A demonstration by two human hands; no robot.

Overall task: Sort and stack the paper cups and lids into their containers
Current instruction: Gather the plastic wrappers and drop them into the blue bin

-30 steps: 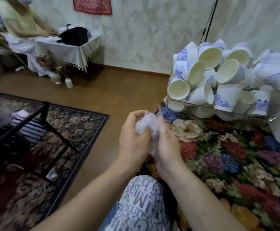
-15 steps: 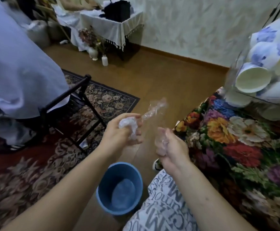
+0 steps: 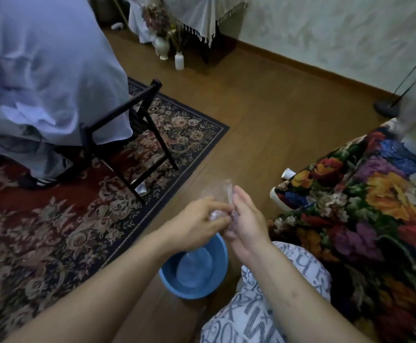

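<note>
- The left hand is pinching a crumpled clear plastic wrapper, fingers curled round it.
- The right hand is gripping the same wrapper, touching the left.
- Both are hovering above a blue plastic bucket standing on the wooden floor beside the floral cloth.

A patterned red rug covers the left floor, with a black chair upon it. Two white vases stand at top centre. A floral cloth fills the right.
</note>
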